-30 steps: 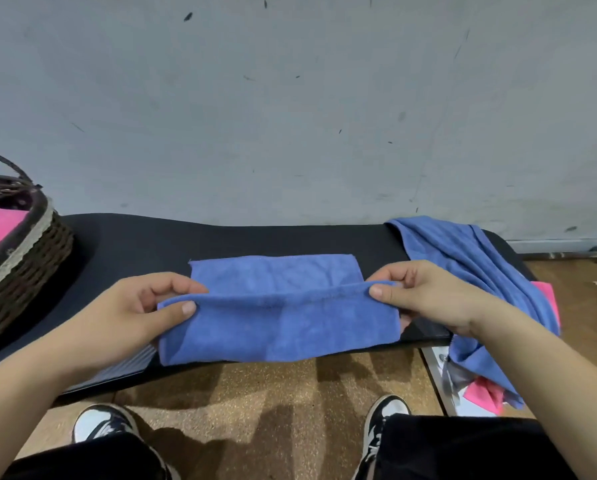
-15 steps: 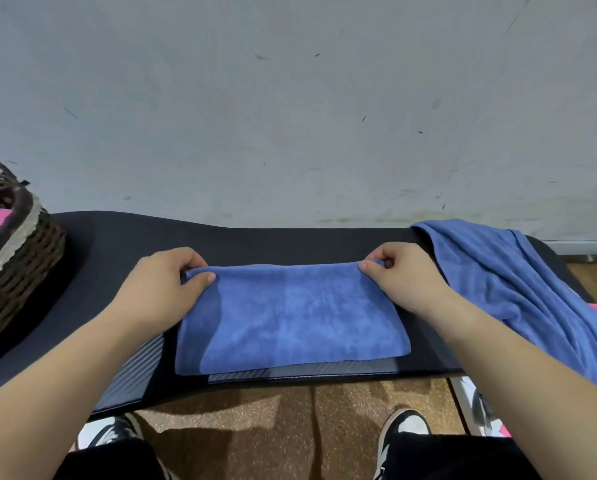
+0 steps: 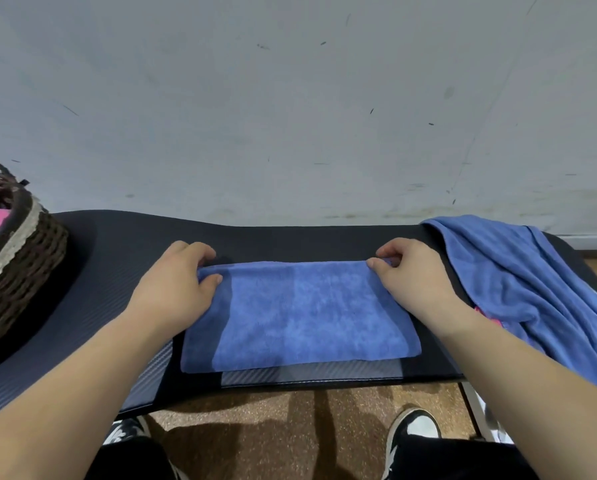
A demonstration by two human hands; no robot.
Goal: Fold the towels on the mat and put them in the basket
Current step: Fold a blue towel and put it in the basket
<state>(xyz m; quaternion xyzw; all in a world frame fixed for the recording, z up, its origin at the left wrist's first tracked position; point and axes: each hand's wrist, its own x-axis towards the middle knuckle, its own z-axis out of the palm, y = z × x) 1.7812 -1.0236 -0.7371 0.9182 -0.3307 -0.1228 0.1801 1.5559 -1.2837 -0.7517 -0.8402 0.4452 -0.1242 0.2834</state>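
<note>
Folded blue microfibre towel (image 3: 300, 313) lies flat on the black foam mat (image 3: 117, 271), where a second ago you held it lifted, half open. Your left hand (image 3: 177, 289) pinches its far-left corner and your right hand (image 3: 411, 278) its far-right corner, fingers closed on the cloth. Its near edge stops just short of the mat's near edge. Bare mat lies between it and the brown wicker basket (image 3: 16, 268) at left; a loose blue towel (image 3: 532, 292) crowds the right.
</note>
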